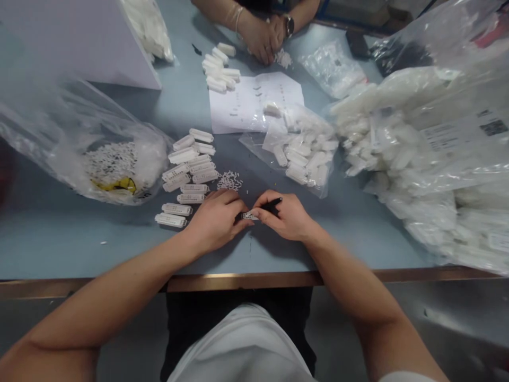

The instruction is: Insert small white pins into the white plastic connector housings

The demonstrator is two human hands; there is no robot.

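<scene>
My left hand [218, 218] is closed with its fingertips on a small white plastic piece [248, 216] with dark slots. Much of that piece is hidden by the fingers. My right hand [284, 216] meets it from the other side, thumb and fingers pinched, with a slim black pen-like tool [274, 203] held in them. Beside my left hand lie several white slotted plastic housings [183, 155] in loose rows. Just beyond its knuckles is a small heap of tiny white pieces [229, 180].
A clear bag of tiny white parts [111, 162] lies at left. An open bag of white housings [306, 154] sits beyond my right hand, near a printed sheet [254, 119]. Large filled bags [437, 159] crowd the right. Across the table are another person's hands [264, 38].
</scene>
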